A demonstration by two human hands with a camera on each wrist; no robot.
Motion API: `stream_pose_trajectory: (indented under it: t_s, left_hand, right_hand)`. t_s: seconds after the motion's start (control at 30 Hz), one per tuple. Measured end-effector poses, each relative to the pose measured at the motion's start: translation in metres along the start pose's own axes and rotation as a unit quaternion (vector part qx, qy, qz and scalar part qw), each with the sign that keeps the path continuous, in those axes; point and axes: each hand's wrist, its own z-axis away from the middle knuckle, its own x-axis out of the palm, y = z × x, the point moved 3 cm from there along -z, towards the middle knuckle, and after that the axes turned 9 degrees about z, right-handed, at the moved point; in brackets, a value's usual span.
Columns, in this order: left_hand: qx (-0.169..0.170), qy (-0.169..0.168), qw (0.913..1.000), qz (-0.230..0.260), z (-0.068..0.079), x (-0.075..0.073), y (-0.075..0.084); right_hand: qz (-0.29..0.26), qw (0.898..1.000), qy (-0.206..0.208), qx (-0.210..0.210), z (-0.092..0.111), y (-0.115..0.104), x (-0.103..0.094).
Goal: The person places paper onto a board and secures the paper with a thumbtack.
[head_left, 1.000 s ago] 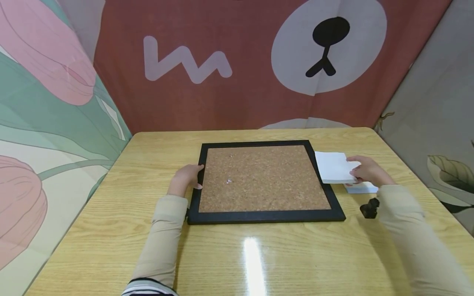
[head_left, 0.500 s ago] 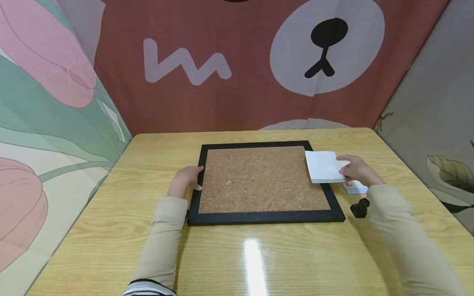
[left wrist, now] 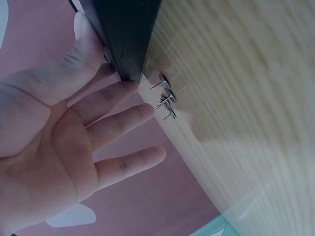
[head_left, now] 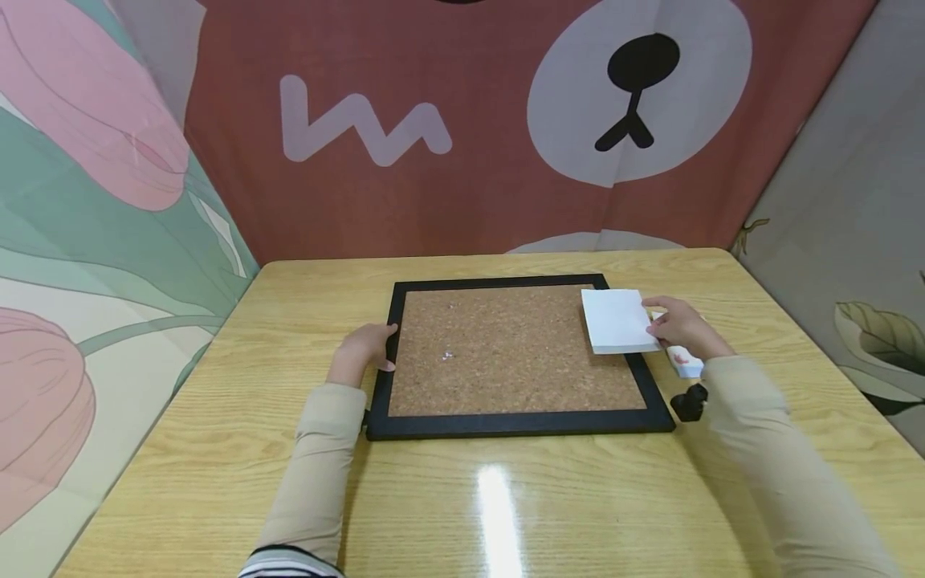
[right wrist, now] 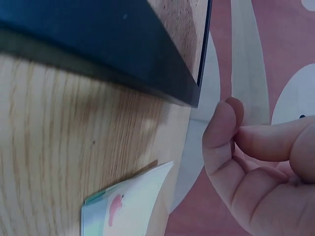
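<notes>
A black-framed cork board [head_left: 506,353] lies flat on the wooden table. My right hand [head_left: 682,325] pinches the right side of a square white paper pad [head_left: 617,321], which overlaps the board's right frame and some of the cork. Thumb and index finger meet at their tips in the right wrist view, the hand [right wrist: 261,167] close beyond the frame corner. On the opposite side my left hand [head_left: 363,349] touches the frame's left edge. Its thumb lies against the frame, while the other fingers [left wrist: 123,125] are mostly straight. Small shiny pieces [head_left: 448,355] sit on the cork.
Several metal thumbtacks [left wrist: 166,96] lie on the table by the left hand. A second small paper stack [head_left: 685,363] with a red print is on the table right of the board. Printed cloth walls [head_left: 462,177] stand behind and at both sides.
My right hand has carried the white pad leftward from beside the board to over its right frame and cork. More of the second stack shows. My left hand has stayed in place.
</notes>
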Motion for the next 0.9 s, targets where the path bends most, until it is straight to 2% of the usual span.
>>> stream_pose_trajectory:
  t_s: [0.47, 0.9]
  left_hand:
    - [0.002, 0.001, 1.0000, 0.001, 0.003, -0.001, 0.001]
    - [0.004, 0.001, 1.0000, -0.002, 0.003, -0.001, 0.003]
  right_hand:
    - [-0.020, 1.000, 0.007, -0.005, -0.007, -0.016, 0.013]
    - [0.005, 1.000, 0.001, -0.016, -0.014, -0.033, 0.025]
